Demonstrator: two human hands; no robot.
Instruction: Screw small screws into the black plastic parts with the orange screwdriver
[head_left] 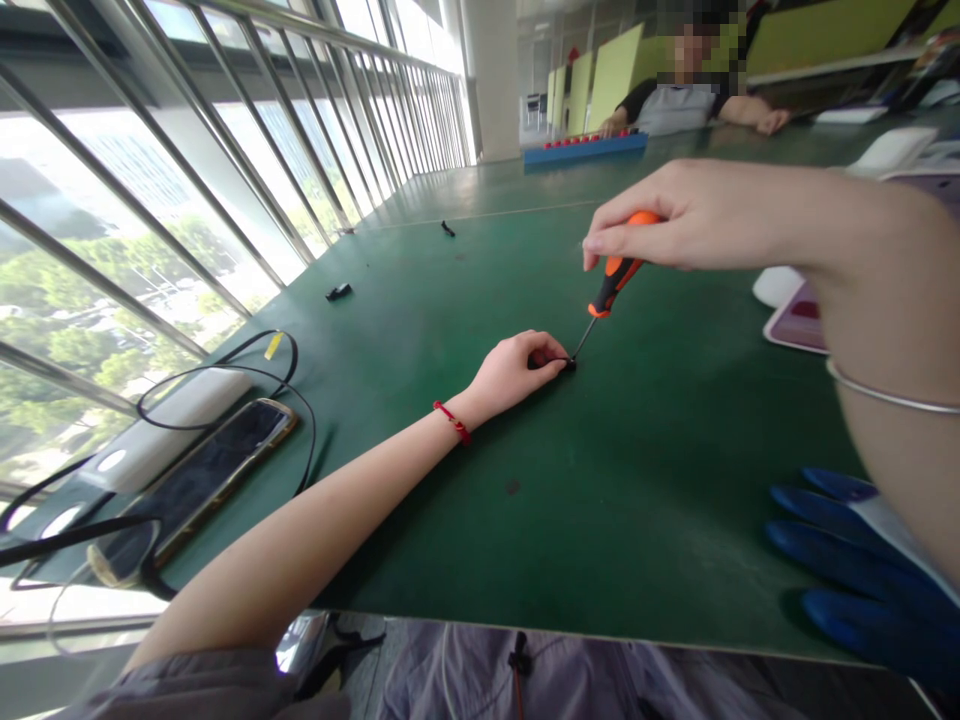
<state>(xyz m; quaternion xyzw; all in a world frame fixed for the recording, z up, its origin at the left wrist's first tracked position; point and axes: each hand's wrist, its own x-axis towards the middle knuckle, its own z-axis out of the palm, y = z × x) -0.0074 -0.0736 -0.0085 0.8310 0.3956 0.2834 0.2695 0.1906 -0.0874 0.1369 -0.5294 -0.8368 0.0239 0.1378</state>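
One orange-and-black-handled screwdriver [619, 275] tilted tip-down over a green table [450, 550]

The right hand [686, 215] is clamped on the screwdriver's handle from above, fingers wrapped round its upper end, with the thin metal shaft slanting down and to the left. The left hand [517, 370] rests on the table, thumb and forefinger pinched together on a small black piece [571, 364] near the middle of the tabletop. The screwdriver's tip comes down right at that piece, just beyond the fingertips; whether it sits in a screw is too small to tell.

A red cord bracelet [453, 422] circles the left wrist, and a thin silver-coloured bangle [892, 390] the right forearm. Two small black parts lie farther off on the table, one [339, 292] towards the left edge and the other [448, 229] beyond it. At the left, a dark-screened phone in a gold-edged case [202, 480] lies beside a long white block [172, 425], with a looped black cable [296, 350] running over the block. A dark blue glove [832, 545] lies at the near right. Across the table, a person in a grey-and-black top [679, 108] sits behind a long blue holder with a row of red pieces [585, 150]
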